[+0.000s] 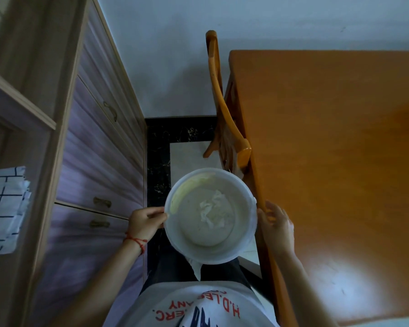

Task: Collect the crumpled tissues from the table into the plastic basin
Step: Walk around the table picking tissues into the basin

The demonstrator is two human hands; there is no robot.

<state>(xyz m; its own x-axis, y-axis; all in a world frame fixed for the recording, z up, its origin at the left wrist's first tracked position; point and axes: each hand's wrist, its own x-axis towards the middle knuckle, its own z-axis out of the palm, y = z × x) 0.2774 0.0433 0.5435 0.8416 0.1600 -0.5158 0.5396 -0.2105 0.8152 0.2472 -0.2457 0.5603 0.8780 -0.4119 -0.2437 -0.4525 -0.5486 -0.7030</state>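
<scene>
Two hands are on the job: my left hand [147, 220] pinches the basin [210, 215] rim at nine o'clock, while my right hand [278, 226] is spread open at three o'clock, fingers resting by the tabletop [340, 138] edge, holding nothing. Crumpled tissues [213, 212] lie inside the basin, just right of its centre. I judge a one-sided grip risky: the basin hangs over the floor [189, 154] and could tip, spilling them. No tissues show on the bare orange tabletop. A chair [222, 109] stands at twelve o'clock, drawers [99, 161] at nine, white wall [175, 55] beyond.
</scene>
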